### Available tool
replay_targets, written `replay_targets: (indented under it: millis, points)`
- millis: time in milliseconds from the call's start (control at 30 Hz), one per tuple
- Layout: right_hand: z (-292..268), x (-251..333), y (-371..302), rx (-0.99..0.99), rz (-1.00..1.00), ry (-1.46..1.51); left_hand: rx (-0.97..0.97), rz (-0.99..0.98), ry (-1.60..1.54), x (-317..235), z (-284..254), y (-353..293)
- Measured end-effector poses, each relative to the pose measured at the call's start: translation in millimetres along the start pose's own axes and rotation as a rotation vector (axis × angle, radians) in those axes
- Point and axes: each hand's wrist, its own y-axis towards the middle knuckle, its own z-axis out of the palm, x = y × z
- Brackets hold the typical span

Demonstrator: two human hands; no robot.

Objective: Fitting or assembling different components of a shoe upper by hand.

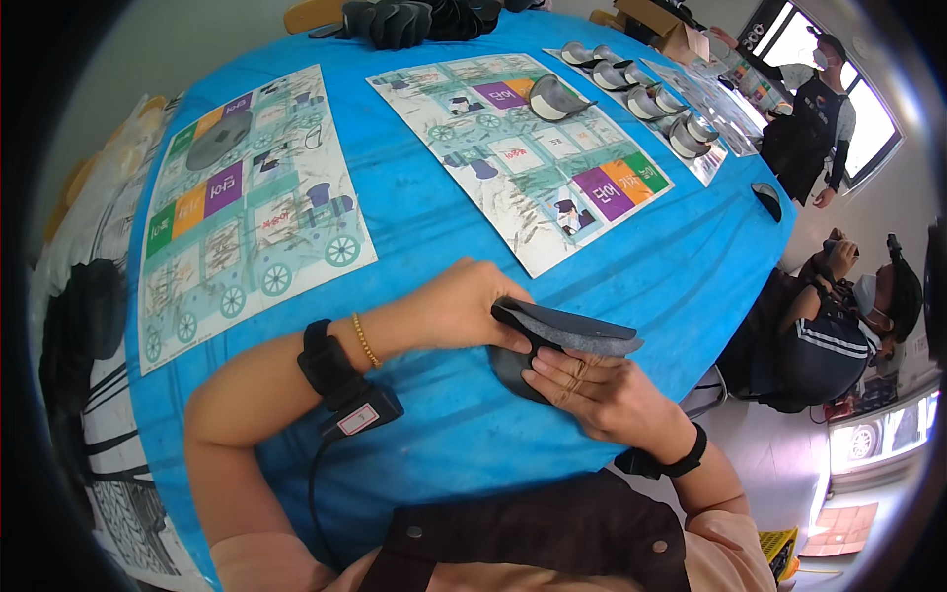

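Note:
A curved black pad with a grey felt-like layer along its edge is held in front of my chest, above the blue-covered table. My left hand is closed on its left end, thumb and fingers pinching it. From the right, my right hand presses its fingers against the underside of the same piece. A rounded dark flap hangs below, between the two hands; whether it is part of the same pad I cannot tell. A similar grey curved pad lies on a printed board beyond my hands.
Blue sheeting covers the table. Another printed board with a flat grey piece lies left. Stacked black pads sit at the far edge, several curved pads at far right. One person stands right; another sits nearer.

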Motion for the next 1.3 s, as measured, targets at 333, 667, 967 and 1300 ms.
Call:
replay_targets:
  millis: [333, 667, 967, 1300]
  points:
    - [-9.3, -1.5, -2.7, 0.138, -0.019, 0.015, 0.028, 0.053, 0.077, -4.9, -3.3, 1.6]
    - [-8.9, 34.5, -21.6, 0.166, 0.224, -0.058, 0.074, 0.101, 0.056, -0.4, -9.0, -1.1]
    - [7.1, 46.7, -21.3, -0.037, 0.204, -0.203, -0.160, 0.081, 0.019, -2.1, 19.2, -3.6]
    - [-38.5, -1.1, -20.4, -0.609, 0.448, -0.206, -0.180, 0.096, -0.440, -0.1, 11.5, 5.3]
